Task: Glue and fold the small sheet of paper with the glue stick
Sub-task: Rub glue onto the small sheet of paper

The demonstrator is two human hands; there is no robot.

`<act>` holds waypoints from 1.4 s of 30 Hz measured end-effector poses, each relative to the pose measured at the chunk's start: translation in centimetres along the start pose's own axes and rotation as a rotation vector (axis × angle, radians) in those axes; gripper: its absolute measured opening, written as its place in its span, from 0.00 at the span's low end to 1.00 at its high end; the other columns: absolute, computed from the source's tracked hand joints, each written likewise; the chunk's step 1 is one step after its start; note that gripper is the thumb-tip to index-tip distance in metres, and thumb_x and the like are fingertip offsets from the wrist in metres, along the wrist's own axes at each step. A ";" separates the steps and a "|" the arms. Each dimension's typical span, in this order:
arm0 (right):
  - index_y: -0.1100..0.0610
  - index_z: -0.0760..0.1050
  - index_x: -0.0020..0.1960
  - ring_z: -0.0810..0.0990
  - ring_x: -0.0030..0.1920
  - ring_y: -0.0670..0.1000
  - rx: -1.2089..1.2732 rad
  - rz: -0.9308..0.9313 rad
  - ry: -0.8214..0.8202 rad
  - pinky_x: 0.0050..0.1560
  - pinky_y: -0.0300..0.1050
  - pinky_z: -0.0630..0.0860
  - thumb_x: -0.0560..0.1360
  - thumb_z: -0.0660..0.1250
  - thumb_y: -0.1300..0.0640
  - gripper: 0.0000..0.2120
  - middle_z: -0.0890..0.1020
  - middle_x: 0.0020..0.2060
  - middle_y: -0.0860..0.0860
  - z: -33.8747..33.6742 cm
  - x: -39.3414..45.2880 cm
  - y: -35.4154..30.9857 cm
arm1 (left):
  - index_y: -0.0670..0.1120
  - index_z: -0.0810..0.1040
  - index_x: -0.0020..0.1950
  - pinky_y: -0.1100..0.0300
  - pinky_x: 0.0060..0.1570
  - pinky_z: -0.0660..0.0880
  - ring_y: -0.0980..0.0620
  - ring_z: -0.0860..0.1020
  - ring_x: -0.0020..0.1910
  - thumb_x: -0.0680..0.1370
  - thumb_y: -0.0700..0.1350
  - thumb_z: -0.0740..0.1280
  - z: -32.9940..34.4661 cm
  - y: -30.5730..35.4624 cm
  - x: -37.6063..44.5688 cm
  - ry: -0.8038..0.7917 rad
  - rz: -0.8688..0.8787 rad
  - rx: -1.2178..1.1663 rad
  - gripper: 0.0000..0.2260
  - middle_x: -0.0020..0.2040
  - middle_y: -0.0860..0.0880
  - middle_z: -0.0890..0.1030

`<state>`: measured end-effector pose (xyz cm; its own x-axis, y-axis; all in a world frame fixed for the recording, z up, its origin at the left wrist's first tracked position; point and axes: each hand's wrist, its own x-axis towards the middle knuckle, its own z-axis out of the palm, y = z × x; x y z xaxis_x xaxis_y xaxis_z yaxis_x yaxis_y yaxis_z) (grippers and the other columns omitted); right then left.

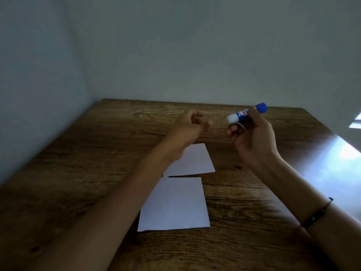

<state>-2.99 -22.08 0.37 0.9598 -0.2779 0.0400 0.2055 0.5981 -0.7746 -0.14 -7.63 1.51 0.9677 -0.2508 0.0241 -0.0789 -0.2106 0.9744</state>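
Both hands raised: right hand (252, 135) grips glue stick (246, 114); left hand (192, 126) seemingly empty.

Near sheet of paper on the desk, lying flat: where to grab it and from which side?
Take the near sheet at its right-hand front corner, coming in low from the right. It lies flat on the wooden table, so there is nothing to pinch from above; a corner probably lifts easiest. That side is bare, while the left forearm covers its left edge and the far sheet lies close behind.
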 end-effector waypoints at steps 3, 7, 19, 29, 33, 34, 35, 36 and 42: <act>0.57 0.68 0.49 0.74 0.27 0.47 -0.362 -0.117 0.006 0.29 0.42 0.75 0.79 0.58 0.58 0.03 0.77 0.36 0.53 0.0 0.0 1.2 | 0.49 0.74 0.58 0.59 0.50 0.70 0.54 0.72 0.54 0.73 0.43 0.67 -2.0 -0.4 0.2 -0.145 0.217 0.609 0.13 0.57 0.50 0.75; 0.55 0.66 0.55 0.79 0.35 0.52 -0.808 -0.258 -0.018 0.40 0.52 0.79 0.76 0.63 0.57 0.10 0.79 0.42 0.56 0.5 0.4 3.0 | 0.52 0.71 0.61 0.49 0.63 0.62 0.46 0.62 0.66 0.71 0.53 0.68 -2.6 -1.6 0.5 -0.309 0.182 1.030 0.19 0.63 0.47 0.70; 0.62 0.70 0.56 0.79 0.44 0.59 -1.221 -0.457 -0.210 0.48 0.59 0.77 0.75 0.65 0.55 0.14 0.81 0.44 0.60 0.5 1.7 2.7 | 0.45 0.75 0.55 0.58 0.47 0.64 0.51 0.68 0.52 0.72 0.53 0.67 -1.4 -3.2 1.5 -0.192 0.333 1.029 0.16 0.56 0.44 0.73; 0.61 0.71 0.61 0.79 0.48 0.57 -1.336 -0.432 -0.234 0.51 0.58 0.77 0.74 0.67 0.57 0.16 0.81 0.49 0.57 0.1 2.5 3.1 | 0.46 0.73 0.64 0.59 0.51 0.65 0.48 0.70 0.58 0.74 0.51 0.66 -1.2 -2.1 1.0 -0.301 0.276 1.038 0.20 0.61 0.44 0.70; 0.61 0.71 0.60 0.79 0.49 0.56 -1.364 -0.440 -0.249 0.52 0.56 0.77 0.74 0.67 0.57 0.17 0.81 0.50 0.57 0.0 2.6 3.2 | 0.46 0.72 0.65 0.59 0.52 0.65 0.48 0.70 0.59 0.74 0.51 0.66 -1.2 -1.9 0.7 -0.317 0.263 1.056 0.21 0.63 0.45 0.69; 0.61 0.71 0.60 0.79 0.49 0.55 -1.372 -0.443 -0.253 0.52 0.54 0.77 0.74 0.67 0.57 0.16 0.81 0.50 0.57 0.0 2.7 3.2 | 0.46 0.72 0.66 0.59 0.53 0.65 0.48 0.69 0.59 0.74 0.51 0.66 -1.3 -1.9 0.7 -0.319 0.260 1.051 0.21 0.63 0.45 0.69; 0.60 0.71 0.59 0.79 0.49 0.55 -1.384 -0.443 -0.257 0.51 0.53 0.76 0.74 0.67 0.57 0.16 0.81 0.49 0.57 0.0 2.7 3.3 | 0.46 0.72 0.66 0.59 0.53 0.65 0.48 0.69 0.60 0.74 0.51 0.66 -1.3 -1.8 0.6 -0.323 0.256 1.047 0.21 0.63 0.45 0.69; 0.60 0.71 0.59 0.79 0.49 0.55 -1.400 -0.444 -0.265 0.51 0.53 0.76 0.74 0.67 0.57 0.15 0.80 0.49 0.57 0.0 2.8 3.3 | 0.46 0.71 0.66 0.59 0.53 0.65 0.48 0.69 0.60 0.74 0.51 0.66 -1.3 -1.8 0.6 -0.327 0.251 1.046 0.22 0.63 0.45 0.69; 0.61 0.71 0.61 0.79 0.50 0.57 -1.443 -0.441 -0.303 0.53 0.55 0.76 0.75 0.66 0.56 0.17 0.81 0.50 0.59 0.0 2.9 3.3 | 0.46 0.71 0.67 0.60 0.52 0.65 0.49 0.69 0.60 0.73 0.53 0.66 -1.3 -1.7 0.5 -0.348 0.238 1.061 0.24 0.63 0.45 0.69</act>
<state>0.49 -20.86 -2.07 0.9126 0.0336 0.4074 0.2918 -0.7514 -0.5918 0.76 -6.15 0.16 0.7955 -0.6045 -0.0415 -0.5737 -0.7735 0.2696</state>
